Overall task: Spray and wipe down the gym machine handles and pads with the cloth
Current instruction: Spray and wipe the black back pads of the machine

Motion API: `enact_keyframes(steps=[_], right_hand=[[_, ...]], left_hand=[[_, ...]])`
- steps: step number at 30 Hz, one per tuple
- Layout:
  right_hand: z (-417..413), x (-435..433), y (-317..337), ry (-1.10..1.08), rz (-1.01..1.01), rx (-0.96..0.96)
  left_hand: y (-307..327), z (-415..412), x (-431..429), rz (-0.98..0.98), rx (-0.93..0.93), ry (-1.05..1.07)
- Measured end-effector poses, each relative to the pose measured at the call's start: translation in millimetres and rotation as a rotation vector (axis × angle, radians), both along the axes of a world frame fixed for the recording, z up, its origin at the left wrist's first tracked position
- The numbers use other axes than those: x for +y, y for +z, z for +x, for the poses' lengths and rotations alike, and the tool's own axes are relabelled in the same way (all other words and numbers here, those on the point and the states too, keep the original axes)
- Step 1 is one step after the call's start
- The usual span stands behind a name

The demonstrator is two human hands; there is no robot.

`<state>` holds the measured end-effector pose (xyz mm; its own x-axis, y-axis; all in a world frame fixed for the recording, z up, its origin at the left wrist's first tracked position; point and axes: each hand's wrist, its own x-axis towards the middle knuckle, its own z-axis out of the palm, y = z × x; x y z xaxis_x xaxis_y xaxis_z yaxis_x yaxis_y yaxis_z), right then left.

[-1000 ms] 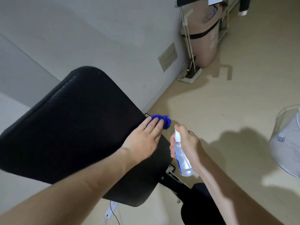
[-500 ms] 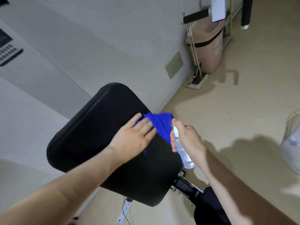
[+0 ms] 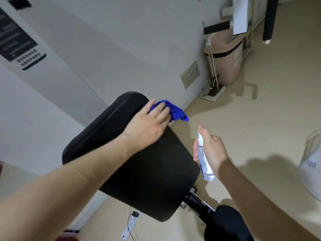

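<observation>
Upper left of frame: a wall placard, not relevant.

Centre-left: the black pad, tilted, with its top end toward the wall. It looks like vinyl over foam, so it should give a little under pressure and go slick once wet. It sits on a bracket at its lower right, so expect it to stay put when you lean on it.

Your left hand lies flat at the pad's upper right corner, fingers straight, pressing the blue cloth down rather than gripping it. About half the cloth sticks out past your fingertips and over the pad's edge.

- The cloth is light, limp and bunched up.
- A flat palm only drags the part under it.
- Fold the loose tail back under your fingers, or it will flap and miss the surface.

Right of centre: the spray bottle is just off the pad's right edge and not touching it. Your right hand is wrapped round its upper body, with one finger up at the nozzle. It's small, clear plastic, light, and looks mostly full. Hold it at the neck as you are doing; the smooth body will slip if your hand gets wet.

I judge that you're mid-wipe on this pad, working the top corner. The large lower area looks untouched, though I can't tell if it's wet or dry.

Lower right: a second pad to clean. Upper right: a foam grip handle, which is soft, so wrap the cloth around it.
</observation>
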<state>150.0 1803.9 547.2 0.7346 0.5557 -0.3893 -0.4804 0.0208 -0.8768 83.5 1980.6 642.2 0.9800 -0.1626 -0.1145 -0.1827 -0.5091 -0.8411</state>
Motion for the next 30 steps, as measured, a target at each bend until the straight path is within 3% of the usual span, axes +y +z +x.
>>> enact_keyframes(steps=[4, 7, 9, 11, 13, 15, 17, 23, 25, 27, 30], right_hand=[[-3.7, 11.8, 16.9, 0.032, 0.030, 0.012], [-4.4, 23.0, 31.5, 0.016, 0.058, 0.013], [-4.4, 28.8, 38.9, -0.019, 0.102, 0.025], [-7.2, 28.7, 42.2, -0.039, 0.154, 0.068], [-8.5, 25.2, 38.8, -0.002, 0.164, 0.049], [-4.9, 16.4, 32.8, 0.002, 0.131, 0.018], [-2.9, 8.5, 27.2, -0.016, 0.103, 0.024], [-10.1, 21.5, 50.4, 0.013, 0.131, 0.035], [-13.6, 34.2, 69.3, 0.033, 0.183, 0.022], [-15.7, 42.3, 82.4, 0.047, 0.206, -0.015], [-14.4, 50.9, 94.2, 0.024, 0.234, -0.054]], left_hand=[[63.9, 0.3, 19.8, -0.058, -0.340, 0.163], [53.5, -13.5, 15.8, -0.216, -0.438, 0.232], [19.7, -18.1, 3.0, -0.187, -0.321, 0.196], [-20.7, -18.4, -15.8, -0.195, -0.089, 0.157], [-52.9, -21.1, -30.7, -0.176, 0.185, 0.232], [-64.8, -22.5, -33.1, -0.129, 0.303, 0.274], [-51.8, -22.6, -26.8, -0.072, 0.224, 0.206], [41.0, -15.0, 6.4, -0.096, -0.366, 0.194], [71.7, -20.7, 17.0, -0.206, -0.523, 0.363], [87.7, -28.0, 34.5, -0.444, -0.601, 0.655], [94.5, -38.9, 55.6, -0.917, -0.467, 0.794]])
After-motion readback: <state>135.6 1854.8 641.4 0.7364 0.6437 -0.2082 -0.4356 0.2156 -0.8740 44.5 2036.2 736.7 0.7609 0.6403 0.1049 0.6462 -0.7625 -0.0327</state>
